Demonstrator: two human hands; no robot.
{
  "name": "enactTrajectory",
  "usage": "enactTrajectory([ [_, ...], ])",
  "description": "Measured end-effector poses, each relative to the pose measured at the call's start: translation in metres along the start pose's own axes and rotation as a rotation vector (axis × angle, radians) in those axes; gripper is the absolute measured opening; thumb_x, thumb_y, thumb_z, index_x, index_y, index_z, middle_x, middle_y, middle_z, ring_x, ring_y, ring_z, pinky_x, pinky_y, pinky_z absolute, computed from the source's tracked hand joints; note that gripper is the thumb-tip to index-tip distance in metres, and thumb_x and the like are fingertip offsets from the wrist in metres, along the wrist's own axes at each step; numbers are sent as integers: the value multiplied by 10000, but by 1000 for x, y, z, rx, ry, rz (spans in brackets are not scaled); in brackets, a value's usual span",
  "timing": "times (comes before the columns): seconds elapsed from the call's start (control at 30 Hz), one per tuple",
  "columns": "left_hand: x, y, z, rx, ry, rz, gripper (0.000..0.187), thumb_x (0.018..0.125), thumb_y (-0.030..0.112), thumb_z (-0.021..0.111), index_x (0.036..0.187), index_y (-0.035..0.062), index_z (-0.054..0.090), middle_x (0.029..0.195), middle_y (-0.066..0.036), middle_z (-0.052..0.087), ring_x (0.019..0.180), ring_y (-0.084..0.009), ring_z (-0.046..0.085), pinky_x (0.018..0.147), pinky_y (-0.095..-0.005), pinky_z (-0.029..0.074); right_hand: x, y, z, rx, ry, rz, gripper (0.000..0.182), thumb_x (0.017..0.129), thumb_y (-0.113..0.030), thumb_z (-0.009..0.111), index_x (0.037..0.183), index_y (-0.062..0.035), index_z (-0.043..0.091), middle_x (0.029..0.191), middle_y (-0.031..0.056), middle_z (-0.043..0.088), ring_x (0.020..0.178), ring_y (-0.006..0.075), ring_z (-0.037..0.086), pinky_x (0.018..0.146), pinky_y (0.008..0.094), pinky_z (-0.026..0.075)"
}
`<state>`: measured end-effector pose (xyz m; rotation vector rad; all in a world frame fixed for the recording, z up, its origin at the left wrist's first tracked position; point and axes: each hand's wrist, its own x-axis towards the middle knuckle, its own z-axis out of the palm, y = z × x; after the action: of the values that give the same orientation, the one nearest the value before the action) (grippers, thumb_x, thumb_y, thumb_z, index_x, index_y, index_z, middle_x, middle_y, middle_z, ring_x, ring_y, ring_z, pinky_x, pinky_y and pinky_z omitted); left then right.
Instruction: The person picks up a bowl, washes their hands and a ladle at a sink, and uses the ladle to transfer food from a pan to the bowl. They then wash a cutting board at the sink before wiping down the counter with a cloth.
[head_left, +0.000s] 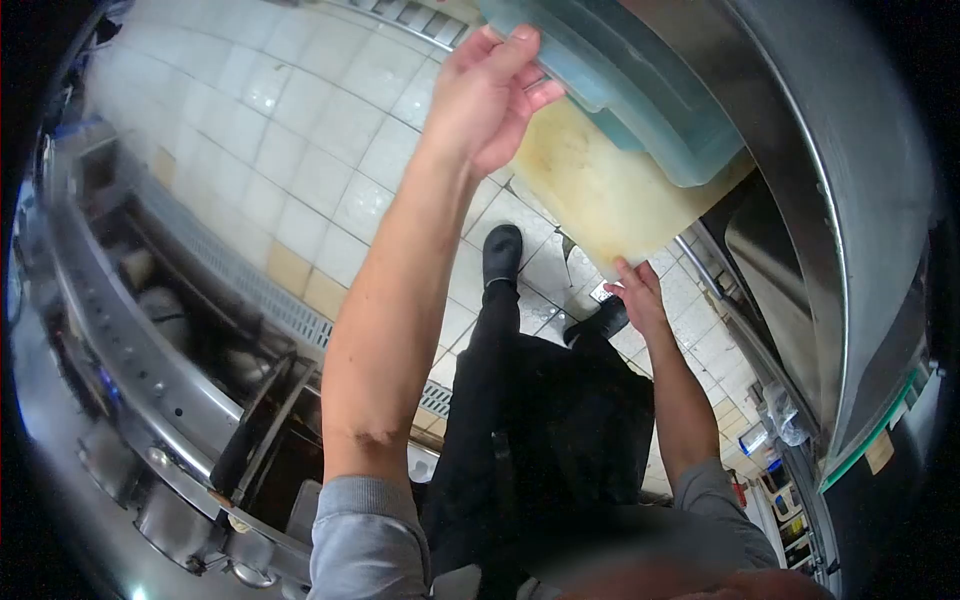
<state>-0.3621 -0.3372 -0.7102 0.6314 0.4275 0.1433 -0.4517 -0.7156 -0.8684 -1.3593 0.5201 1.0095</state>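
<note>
At the top of the head view, my left hand (490, 95) is closed on the near edge of a translucent blue-green plastic container (690, 130), thumb on top. Under the container is a yellowish, stained flat board (590, 185) that looks like a cutting board. My right hand (638, 292) pinches the board's near corner between thumb and fingers. Container and board are both held above the floor, beside the steel counter. The container's far part runs out of view at the top, and the board's far side is hidden beneath it.
A steel counter edge (820, 200) runs down the right side. On the left stand a steel cooking range (190, 400) and pots (175, 520). The white tiled floor (330, 130) looks wet, with a drain grate (250, 290) along the range. My black shoes (502, 250) are below.
</note>
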Motion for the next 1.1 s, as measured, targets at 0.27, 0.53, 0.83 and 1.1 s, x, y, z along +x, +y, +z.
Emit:
enactTrajectory([
  [0.27, 16, 21, 41, 437, 574, 55, 409, 935, 117, 623, 1298, -16, 493, 1117, -153, 599, 963, -253, 608, 834, -388, 528, 28, 9, -12, 241, -1, -61, 464, 1003, -356, 570, 1359, -66, 499, 1360, 43, 563, 1242, 191, 536, 1055, 391, 416],
  [0.53, 47, 11, 41, -47, 283, 286, 375, 959, 187, 571, 1260, -32, 527, 1147, -159, 606, 1014, -286, 599, 860, -438, 521, 32, -13, -1, 452, -28, -114, 479, 994, -352, 582, 1371, -68, 501, 1403, 47, 537, 1297, 202, 497, 1084, 416, 397],
  [0.83, 21, 9, 23, 92, 524, 408, 211, 877, 43, 587, 1039, -88, 551, 1003, -170, 614, 894, -284, 648, 764, -459, 567, -37, 7, 8, 356, 23, -137, 362, 908, -104, 713, 1245, -35, 601, 1240, 80, 645, 1147, 200, 614, 1005, 374, 492],
  [1.1, 67, 21, 12, 130, 145, 343, 614, 957, 302, 611, 1442, 12, 371, 1314, -169, 534, 1169, -320, 545, 921, -470, 517, -89, 37, 32, 376, 28, -95, 332, 913, -93, 705, 1228, -44, 615, 1244, 86, 643, 1139, 197, 619, 974, 397, 514],
])
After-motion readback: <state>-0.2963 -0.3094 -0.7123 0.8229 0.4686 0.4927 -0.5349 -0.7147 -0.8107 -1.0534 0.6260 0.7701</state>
